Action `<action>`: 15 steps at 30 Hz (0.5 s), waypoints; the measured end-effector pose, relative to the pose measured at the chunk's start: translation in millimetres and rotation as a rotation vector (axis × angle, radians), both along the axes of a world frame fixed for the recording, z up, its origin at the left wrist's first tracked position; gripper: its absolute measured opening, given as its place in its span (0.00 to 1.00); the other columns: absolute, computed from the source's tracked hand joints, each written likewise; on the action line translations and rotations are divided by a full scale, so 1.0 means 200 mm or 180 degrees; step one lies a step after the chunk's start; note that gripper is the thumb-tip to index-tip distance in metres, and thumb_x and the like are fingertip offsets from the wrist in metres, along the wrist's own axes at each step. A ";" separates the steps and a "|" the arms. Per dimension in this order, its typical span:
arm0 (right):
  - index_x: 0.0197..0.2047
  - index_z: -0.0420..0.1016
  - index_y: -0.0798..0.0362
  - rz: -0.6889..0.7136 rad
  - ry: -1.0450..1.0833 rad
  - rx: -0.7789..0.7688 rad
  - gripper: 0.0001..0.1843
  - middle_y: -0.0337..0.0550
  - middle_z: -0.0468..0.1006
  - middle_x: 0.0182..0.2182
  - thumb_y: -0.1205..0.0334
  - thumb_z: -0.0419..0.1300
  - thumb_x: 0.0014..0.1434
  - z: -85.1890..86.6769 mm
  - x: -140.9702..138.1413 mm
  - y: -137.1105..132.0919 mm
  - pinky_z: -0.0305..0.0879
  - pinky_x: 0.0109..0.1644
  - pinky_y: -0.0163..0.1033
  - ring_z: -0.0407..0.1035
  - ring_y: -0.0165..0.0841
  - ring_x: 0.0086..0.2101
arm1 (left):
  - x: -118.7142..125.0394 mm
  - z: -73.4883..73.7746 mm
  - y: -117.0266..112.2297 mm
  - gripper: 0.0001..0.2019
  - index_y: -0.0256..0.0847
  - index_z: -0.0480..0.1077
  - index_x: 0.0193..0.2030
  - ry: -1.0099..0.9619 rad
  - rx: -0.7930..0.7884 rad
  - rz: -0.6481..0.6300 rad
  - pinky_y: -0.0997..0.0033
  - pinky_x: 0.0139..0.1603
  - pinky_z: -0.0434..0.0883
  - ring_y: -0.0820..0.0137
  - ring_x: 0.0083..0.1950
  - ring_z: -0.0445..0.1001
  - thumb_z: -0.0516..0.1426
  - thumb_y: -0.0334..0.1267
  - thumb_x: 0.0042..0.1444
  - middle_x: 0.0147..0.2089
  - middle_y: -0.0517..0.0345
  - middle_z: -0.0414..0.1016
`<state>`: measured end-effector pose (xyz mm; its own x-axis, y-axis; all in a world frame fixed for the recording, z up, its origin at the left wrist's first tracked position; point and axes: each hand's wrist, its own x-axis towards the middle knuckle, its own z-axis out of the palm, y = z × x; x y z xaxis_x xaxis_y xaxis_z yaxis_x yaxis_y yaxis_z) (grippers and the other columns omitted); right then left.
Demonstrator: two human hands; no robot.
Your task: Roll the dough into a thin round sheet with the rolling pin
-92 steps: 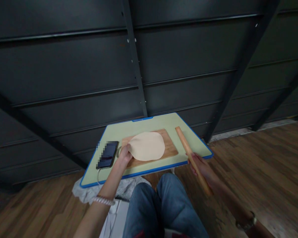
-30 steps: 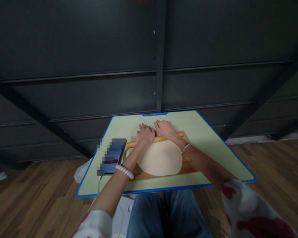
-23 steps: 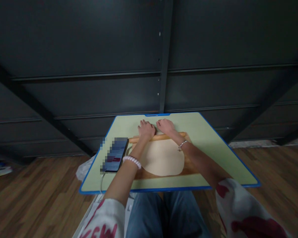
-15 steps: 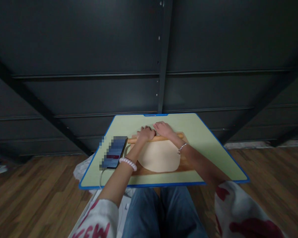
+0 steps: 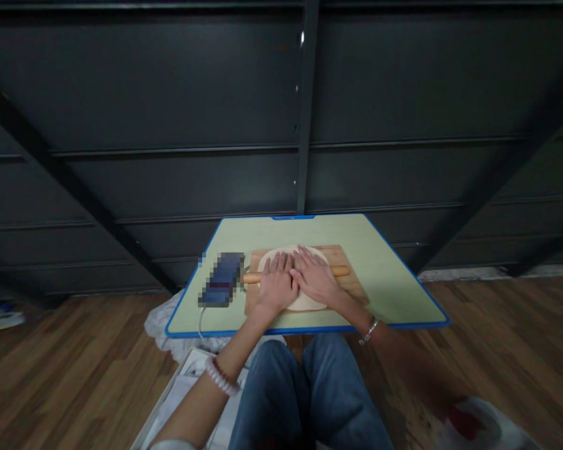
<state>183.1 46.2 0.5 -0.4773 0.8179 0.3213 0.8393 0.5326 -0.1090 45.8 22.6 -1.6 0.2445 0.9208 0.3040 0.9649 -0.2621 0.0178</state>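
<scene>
Both palms are down on the rolling pin (image 5: pixel 294 273), and that is the way to do it. The left hand (image 5: pixel 276 289) and the right hand (image 5: pixel 315 279) lie flat and open, fingers stretched forward, side by side over the middle of the pin; neither hand curls around it, they only press on top. To roll well from here, the judgement is simple: keep the weight even across both palms, so the pin runs straight, and let it turn freely under the hands instead of dragging the sheet.

The dough (image 5: pixel 293 257) is a pale flat round on the wooden board (image 5: pixel 344 256), and the pin lies across it from left to right. Its far edge shows beyond the fingertips, while the near part sits under the palms (a thin rim peeks out by the right wrist). So the dough is directly beneath the hands, with the pin between. The pin's two ends stick out on either side of the hands.

The board rests on a green tray table (image 5: pixel 394 294) with a blue rim, and a phone (image 5: pixel 221 287) lies just left of the board.
</scene>
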 end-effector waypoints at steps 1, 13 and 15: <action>0.65 0.55 0.61 0.0011 -0.0012 0.0052 0.31 0.52 0.52 0.65 0.50 0.38 0.66 0.00 0.01 -0.05 0.39 0.66 0.47 0.43 0.38 0.64 | 0.00 0.00 -0.04 0.27 0.33 0.54 0.65 0.0023 0.0005 -0.0057 0.55 0.67 0.45 0.60 0.68 0.50 0.42 0.40 0.60 0.67 0.46 0.56; 0.68 0.48 0.59 0.0454 0.0022 0.0208 0.31 0.52 0.54 0.64 0.54 0.43 0.65 -0.07 0.13 -0.46 0.40 0.67 0.52 0.43 0.39 0.64 | -0.08 0.00 -0.40 0.28 0.43 0.46 0.69 -0.0086 -0.0177 -0.0701 0.54 0.69 0.43 0.65 0.70 0.43 0.40 0.49 0.63 0.70 0.55 0.49; 0.68 0.46 0.59 0.0471 -0.0002 0.0234 0.31 0.52 0.52 0.65 0.55 0.43 0.65 -0.09 0.15 -0.49 0.41 0.67 0.52 0.41 0.38 0.65 | -0.11 -0.01 -0.43 0.27 0.47 0.43 0.69 -0.0057 -0.0185 -0.0709 0.51 0.69 0.40 0.66 0.71 0.40 0.38 0.49 0.64 0.70 0.60 0.46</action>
<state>213.3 -51.9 -17.3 -0.5910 0.7130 0.3773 0.7512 0.6569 -0.0647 24.5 -63.4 -3.9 0.4387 0.8608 0.2581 0.8827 -0.4666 0.0557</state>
